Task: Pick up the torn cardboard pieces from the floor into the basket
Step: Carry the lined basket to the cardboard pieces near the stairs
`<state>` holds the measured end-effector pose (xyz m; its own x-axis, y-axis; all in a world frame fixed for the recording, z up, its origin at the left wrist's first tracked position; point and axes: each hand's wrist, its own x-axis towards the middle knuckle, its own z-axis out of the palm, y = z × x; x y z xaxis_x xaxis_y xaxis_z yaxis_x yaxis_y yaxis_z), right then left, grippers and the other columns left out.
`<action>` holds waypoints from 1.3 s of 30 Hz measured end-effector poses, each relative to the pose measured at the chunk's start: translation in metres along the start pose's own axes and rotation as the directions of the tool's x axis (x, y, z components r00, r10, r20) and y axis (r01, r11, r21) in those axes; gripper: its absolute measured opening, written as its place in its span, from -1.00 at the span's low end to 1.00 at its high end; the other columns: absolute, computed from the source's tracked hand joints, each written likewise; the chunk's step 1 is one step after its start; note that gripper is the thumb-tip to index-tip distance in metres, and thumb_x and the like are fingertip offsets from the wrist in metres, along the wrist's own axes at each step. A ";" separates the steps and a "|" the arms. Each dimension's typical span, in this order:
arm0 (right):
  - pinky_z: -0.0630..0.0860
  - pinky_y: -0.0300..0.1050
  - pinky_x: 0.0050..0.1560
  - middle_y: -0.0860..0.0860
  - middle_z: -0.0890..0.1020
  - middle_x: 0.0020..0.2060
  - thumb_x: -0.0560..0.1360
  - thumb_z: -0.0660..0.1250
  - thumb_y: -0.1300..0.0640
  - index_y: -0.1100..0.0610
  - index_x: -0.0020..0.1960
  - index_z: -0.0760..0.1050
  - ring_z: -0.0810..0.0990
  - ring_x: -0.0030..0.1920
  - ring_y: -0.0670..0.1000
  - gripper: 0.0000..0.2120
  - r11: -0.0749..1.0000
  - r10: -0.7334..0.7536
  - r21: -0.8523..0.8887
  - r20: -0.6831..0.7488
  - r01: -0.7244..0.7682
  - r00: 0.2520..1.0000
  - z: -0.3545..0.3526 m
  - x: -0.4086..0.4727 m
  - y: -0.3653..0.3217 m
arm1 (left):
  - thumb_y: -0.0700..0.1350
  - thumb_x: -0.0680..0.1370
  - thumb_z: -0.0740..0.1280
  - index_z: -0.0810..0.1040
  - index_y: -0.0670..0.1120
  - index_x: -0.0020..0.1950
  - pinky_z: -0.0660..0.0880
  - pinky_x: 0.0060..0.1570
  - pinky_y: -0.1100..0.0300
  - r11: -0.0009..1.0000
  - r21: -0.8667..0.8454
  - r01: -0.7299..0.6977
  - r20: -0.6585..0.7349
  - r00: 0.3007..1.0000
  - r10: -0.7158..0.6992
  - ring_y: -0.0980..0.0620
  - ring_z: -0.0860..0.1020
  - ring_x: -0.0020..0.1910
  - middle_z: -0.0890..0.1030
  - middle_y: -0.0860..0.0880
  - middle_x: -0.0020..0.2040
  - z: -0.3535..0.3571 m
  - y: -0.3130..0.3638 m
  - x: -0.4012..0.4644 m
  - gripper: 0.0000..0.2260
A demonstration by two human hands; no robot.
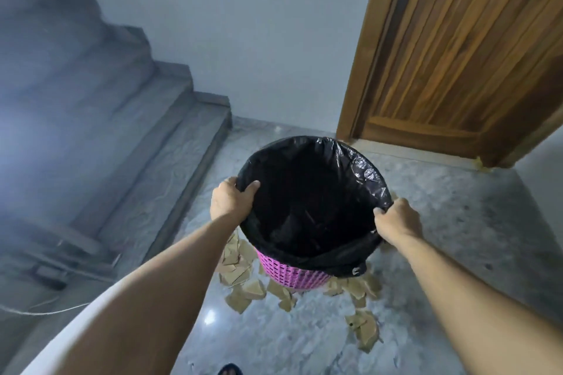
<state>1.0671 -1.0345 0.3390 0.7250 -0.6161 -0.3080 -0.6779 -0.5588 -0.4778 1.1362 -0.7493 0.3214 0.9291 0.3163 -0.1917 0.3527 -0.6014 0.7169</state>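
Observation:
A pink plastic basket (292,275) lined with a black bin bag (359,167) is held up in front of me. My left hand (230,199) grips the rim on the left, thumb inside the liner. My right hand (396,219) grips the rim on the right. Several torn brown cardboard pieces (243,292) lie on the floor under and around the basket. More cardboard scraps (364,329) are scattered to the lower right. The inside of the basket is too dark to make out.
Grey stone stairs (170,119) rise on the left. A wooden door (457,55) stands at the back right, with a white wall between. The floor (457,222) is polished grey stone. A dark shoe tip (230,370) shows at the bottom edge.

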 end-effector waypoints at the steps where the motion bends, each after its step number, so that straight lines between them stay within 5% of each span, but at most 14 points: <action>1: 0.48 0.07 0.16 0.29 0.54 0.20 0.56 0.28 0.07 0.28 0.28 0.35 0.54 0.18 0.30 -0.61 1.000 -0.012 -0.020 0.042 0.013 0.999 0.017 0.003 -0.012 | 0.18 0.46 0.34 0.59 -0.11 0.04 0.52 -0.02 0.08 0.999 -0.009 0.034 -0.004 0.999 -0.034 -0.14 0.60 -0.01 0.63 -0.09 -0.06 -0.007 -0.014 0.012 -0.62; 11: 0.49 0.13 0.21 0.25 0.46 0.31 0.53 0.34 0.03 0.31 0.35 0.30 0.51 0.23 0.26 -0.48 0.990 -0.115 -0.048 0.295 0.134 0.949 0.253 0.013 -0.123 | -0.11 0.38 0.26 0.54 -0.14 -0.01 0.55 -0.07 0.05 0.936 0.061 0.347 -0.042 0.938 -0.345 -0.18 0.60 -0.06 0.64 -0.13 -0.05 -0.060 -0.217 0.135 -0.77; 15: 0.62 -0.02 -0.30 0.16 0.45 0.26 0.56 0.30 0.14 0.28 0.33 0.30 0.57 0.04 0.24 -0.59 0.989 -0.139 0.009 0.412 0.149 0.901 0.363 0.015 -0.141 | -0.22 0.39 0.24 0.50 -0.17 -0.02 0.45 -0.13 0.11 0.906 0.104 0.411 -0.106 0.910 -0.401 -0.18 0.53 -0.06 0.61 -0.18 0.01 -0.057 -0.311 0.163 -0.82; 19: 0.48 -0.21 -0.64 0.11 0.27 0.48 0.55 0.20 0.29 0.26 0.49 0.17 0.64 -0.03 0.26 -0.47 0.987 -0.161 0.101 0.579 0.126 0.799 0.466 0.022 -0.141 | -0.22 0.39 0.27 0.54 -0.20 0.12 0.51 0.06 0.03 0.887 0.069 0.457 -0.221 0.874 -0.433 -0.24 0.56 0.10 0.62 -0.23 0.08 -0.037 -0.404 0.187 -0.69; 21: 0.55 -0.16 -0.49 0.13 0.22 0.52 0.55 0.19 0.26 0.28 0.49 0.17 0.70 -0.30 0.21 -0.46 0.981 -0.195 0.122 0.638 0.153 0.744 0.507 0.025 -0.142 | -0.23 0.39 0.26 0.54 -0.20 0.16 0.50 0.09 0.01 0.878 0.057 0.475 -0.280 0.852 -0.442 -0.26 0.55 0.12 0.61 -0.26 0.11 -0.027 -0.442 0.196 -0.65; 23: 0.59 -0.06 -0.40 0.21 0.39 0.40 0.52 0.20 0.24 0.31 0.39 0.29 0.69 -0.42 0.18 -0.54 0.972 -0.228 0.112 0.665 0.207 0.712 0.550 0.025 -0.132 | -0.26 0.42 0.27 0.53 -0.23 0.19 0.49 0.08 0.00 0.874 0.048 0.483 -0.331 0.834 -0.442 -0.27 0.54 0.13 0.60 -0.26 0.11 -0.012 -0.484 0.202 -0.65; 27: 0.31 -0.23 -0.57 0.20 0.55 0.07 0.52 0.20 0.25 0.32 0.22 0.38 0.68 -0.47 0.15 -0.70 0.945 -0.308 0.128 0.661 0.301 0.685 0.610 0.019 -0.116 | -0.30 0.44 0.27 0.52 -0.27 0.17 0.49 0.01 -0.03 0.873 0.022 0.488 -0.418 0.797 -0.435 -0.28 0.55 0.07 0.59 -0.29 0.06 0.011 -0.549 0.203 -0.70; 30: 0.43 -0.16 -0.57 0.22 0.54 0.05 0.48 0.22 0.22 0.29 0.17 0.39 0.69 -0.42 0.21 -0.72 0.933 -0.348 0.175 0.653 0.313 0.672 0.641 0.018 -0.103 | -0.31 0.44 0.27 0.52 -0.27 0.17 0.48 -0.02 -0.02 0.872 -0.004 0.490 -0.460 0.773 -0.437 -0.28 0.55 0.05 0.59 -0.29 0.06 0.026 -0.584 0.200 -0.70; 33: 0.65 0.12 -0.22 0.18 0.60 -0.12 0.40 0.27 0.19 0.28 0.05 0.48 0.71 -0.27 0.26 -0.74 0.904 -0.420 0.225 0.626 0.363 0.657 0.657 0.017 -0.097 | -0.34 0.45 0.26 0.54 -0.32 0.07 0.43 -0.11 0.02 0.872 -0.011 0.489 -0.499 0.753 -0.429 -0.28 0.56 0.01 0.56 -0.27 -0.07 0.036 -0.602 0.192 -0.79; 36: 0.63 0.11 -0.05 0.16 0.64 -0.22 0.37 0.28 0.19 0.25 0.00 0.53 0.70 -0.33 0.25 -0.76 0.873 -0.482 0.277 0.614 0.402 0.625 0.660 0.015 -0.094 | -0.32 0.46 0.25 0.53 -0.36 0.05 0.43 -0.11 0.00 0.878 -0.006 0.479 -0.506 0.756 -0.416 -0.31 0.54 0.03 0.55 -0.32 -0.04 0.041 -0.611 0.185 -0.80; 39: 0.67 0.18 -0.19 0.25 0.63 -0.09 0.49 0.27 0.27 0.30 0.04 0.53 0.69 -0.39 0.23 -0.83 0.858 -0.511 0.320 0.618 0.402 0.598 0.658 0.011 -0.088 | -0.27 0.47 0.30 0.52 -0.36 0.02 0.43 -0.13 0.01 0.879 0.015 0.477 -0.470 0.779 -0.415 -0.29 0.54 0.02 0.54 -0.30 -0.07 0.043 -0.611 0.174 -0.81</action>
<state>1.2151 -0.6270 -0.1638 0.8550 0.2601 -0.4487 -0.2513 -0.5490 -0.7972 1.0874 -0.3585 -0.1789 0.5246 0.8411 -0.1317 0.7549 -0.3881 0.5286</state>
